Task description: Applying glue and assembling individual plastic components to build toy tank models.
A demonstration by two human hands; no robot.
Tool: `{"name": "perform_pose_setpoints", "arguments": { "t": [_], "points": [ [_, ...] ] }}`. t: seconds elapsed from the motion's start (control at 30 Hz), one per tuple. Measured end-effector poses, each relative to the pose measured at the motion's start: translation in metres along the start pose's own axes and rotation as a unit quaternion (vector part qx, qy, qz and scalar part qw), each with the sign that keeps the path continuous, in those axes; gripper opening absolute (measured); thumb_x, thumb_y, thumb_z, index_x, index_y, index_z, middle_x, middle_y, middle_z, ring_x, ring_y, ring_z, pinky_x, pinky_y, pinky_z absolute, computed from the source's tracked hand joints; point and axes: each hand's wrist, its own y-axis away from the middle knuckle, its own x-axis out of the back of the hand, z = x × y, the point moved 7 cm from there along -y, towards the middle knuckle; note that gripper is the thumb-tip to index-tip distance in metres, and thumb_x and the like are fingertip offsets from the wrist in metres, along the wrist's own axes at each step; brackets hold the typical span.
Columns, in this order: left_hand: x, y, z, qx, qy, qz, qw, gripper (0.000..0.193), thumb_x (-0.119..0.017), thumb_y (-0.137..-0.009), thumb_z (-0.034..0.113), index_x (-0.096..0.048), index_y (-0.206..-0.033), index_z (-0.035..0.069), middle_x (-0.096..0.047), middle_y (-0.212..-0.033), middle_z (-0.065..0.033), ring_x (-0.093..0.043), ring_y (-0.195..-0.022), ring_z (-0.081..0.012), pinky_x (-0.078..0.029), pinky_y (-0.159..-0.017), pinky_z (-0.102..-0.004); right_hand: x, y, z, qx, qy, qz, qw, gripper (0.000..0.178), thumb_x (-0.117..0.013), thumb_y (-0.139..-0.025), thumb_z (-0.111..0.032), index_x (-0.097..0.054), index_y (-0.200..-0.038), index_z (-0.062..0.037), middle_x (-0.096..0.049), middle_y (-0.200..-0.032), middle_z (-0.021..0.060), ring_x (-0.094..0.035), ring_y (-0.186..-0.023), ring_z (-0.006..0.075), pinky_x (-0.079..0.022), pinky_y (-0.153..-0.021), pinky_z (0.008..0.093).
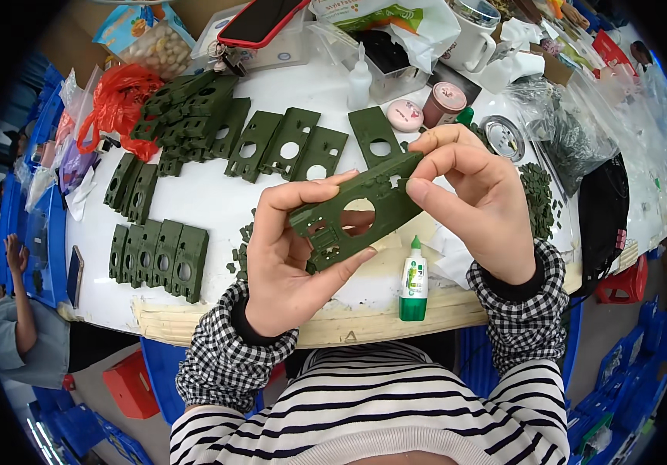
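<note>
My left hand (283, 252) grips the left end of a dark green plastic model vehicle hull part (397, 203), thumb along its lower edge and fingers behind. The part is tilted, its right end higher, and has a large round hole and smaller cutouts. At the right end, my right hand (477, 201) is closed in a pinch, forefinger at the upper corner and thumb against the face. Whether a tiny piece sits between those fingertips I cannot tell. Below the part, a white and green glue bottle (414, 283) stands near the table's front edge.
Similar hull parts stand in rows (159, 260) at left and in a pile (190, 116) behind. Small green pieces (536, 198) lie at right. A red bag (120, 105), a phone (262, 22), a white dropper bottle (360, 81) and a mug (469, 39) crowd the back. Another person's arm (22, 294) shows at far left.
</note>
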Motion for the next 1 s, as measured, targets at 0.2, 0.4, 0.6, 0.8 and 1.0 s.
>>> {"name": "perform_pose_setpoints", "arguments": {
  "t": [0.2, 0.4, 0.6, 0.8, 1.0],
  "points": [
    [-0.0021, 0.0002, -0.0011, 0.001, 0.026, 0.012, 1.0, 0.056, -0.067, -0.077, -0.012, -0.036, -0.122, 0.002, -0.043, -0.134, -0.0238, -0.058, -0.113, -0.022, -0.049, -0.097, -0.0329, 0.0009, -0.0005, 0.0002, 0.014, 0.033, -0.001, 0.999, 0.01, -0.072, -0.077, -0.008, -0.067, -0.082, 0.0003, -0.057, -0.103, 0.0078, -0.052, -0.102, 0.0145, -0.039, -0.094, 0.0287],
    [-0.0021, 0.0003, -0.0012, 0.004, -0.023, 0.008, 1.0, 0.061, -0.07, -0.076, -0.009, -0.034, -0.122, 0.007, -0.043, -0.135, -0.0274, -0.06, -0.109, -0.0233, -0.052, -0.093, -0.035, 0.0, 0.0001, -0.0017, 0.027, 0.039, 0.004, 0.999, 0.01, -0.072, -0.077, -0.007, -0.067, -0.082, 0.0003, -0.057, -0.101, 0.0075, -0.052, -0.102, 0.0148, -0.039, -0.094, 0.0287],
    [-0.0028, 0.0007, -0.0001, 0.002, -0.032, 0.006, 0.999, 0.061, -0.07, -0.076, -0.009, -0.034, -0.122, 0.007, -0.042, -0.135, -0.0274, -0.06, -0.109, -0.0229, -0.053, -0.092, -0.0346, -0.0005, 0.0001, -0.0014, 0.031, 0.03, 0.005, 0.999, 0.009, -0.071, -0.077, -0.006, -0.067, -0.081, 0.0005, -0.056, -0.101, 0.0078, -0.052, -0.102, 0.0146, -0.039, -0.094, 0.0283],
    [-0.0028, 0.0012, -0.0005, -0.003, -0.012, 0.008, 1.0, 0.058, -0.069, -0.077, -0.01, -0.035, -0.121, 0.005, -0.042, -0.135, -0.0265, -0.06, -0.11, -0.0231, -0.052, -0.094, -0.0346, -0.0004, 0.0003, 0.0, 0.022, 0.014, 0.008, 1.0, 0.008, -0.071, -0.077, -0.006, -0.067, -0.082, 0.0003, -0.056, -0.102, 0.008, -0.052, -0.101, 0.0142, -0.039, -0.094, 0.0285],
    [-0.0041, 0.0008, 0.001, -0.019, 0.008, -0.004, 1.0, 0.054, -0.065, -0.078, -0.013, -0.036, -0.121, 0.001, -0.04, -0.135, -0.0248, -0.059, -0.112, -0.0227, -0.051, -0.097, -0.0334, 0.0002, 0.0003, 0.0005, 0.031, 0.029, 0.007, 0.999, 0.008, -0.071, -0.076, -0.005, -0.067, -0.08, -0.0001, -0.057, -0.101, 0.008, -0.052, -0.1, 0.0145, -0.039, -0.094, 0.0286]
  ]
}}
